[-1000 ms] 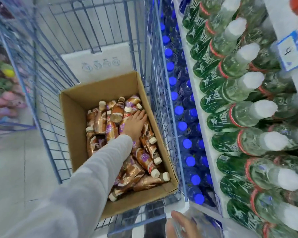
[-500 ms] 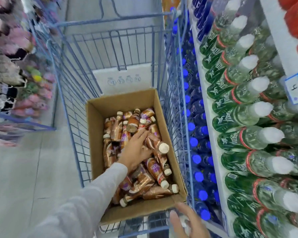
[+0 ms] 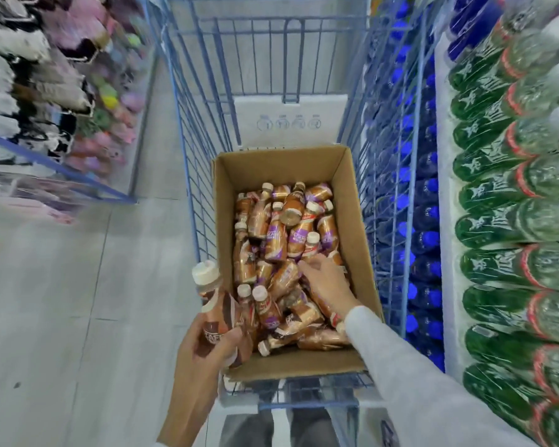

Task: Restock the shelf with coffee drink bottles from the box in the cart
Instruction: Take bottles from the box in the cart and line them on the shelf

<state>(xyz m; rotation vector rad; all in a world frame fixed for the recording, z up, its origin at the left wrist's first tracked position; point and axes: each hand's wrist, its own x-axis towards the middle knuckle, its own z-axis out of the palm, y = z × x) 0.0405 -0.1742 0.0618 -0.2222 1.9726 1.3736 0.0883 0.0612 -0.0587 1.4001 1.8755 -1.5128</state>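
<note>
One cart [image 3: 200,175], one box [image 3: 278,169] inside; some twenty bottles [image 3: 288,233] heaped within. At box's 8 o'clock, one bottle [image 3: 212,298] upright, clasped in left grip [image 3: 204,353]. Right grip [image 3: 328,285] palm-down on heap at 5 o'clock; clasping or not, cannot tell.

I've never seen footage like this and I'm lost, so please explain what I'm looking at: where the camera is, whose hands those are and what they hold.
There is no machine here. A person wears one wide-angle camera on the head, looking down at their own two hands, so this is the only view. The left hand holds one coffee drink bottle, cap up, by the near left corner of the cardboard box. The right hand reaches into that box, its fingers on the loose pile of bottles; whether it grips one is unclear. The box sits in a blue wire cart. On the right runs a shelf of green bottles, with blue-capped bottles beside the cart.
</note>
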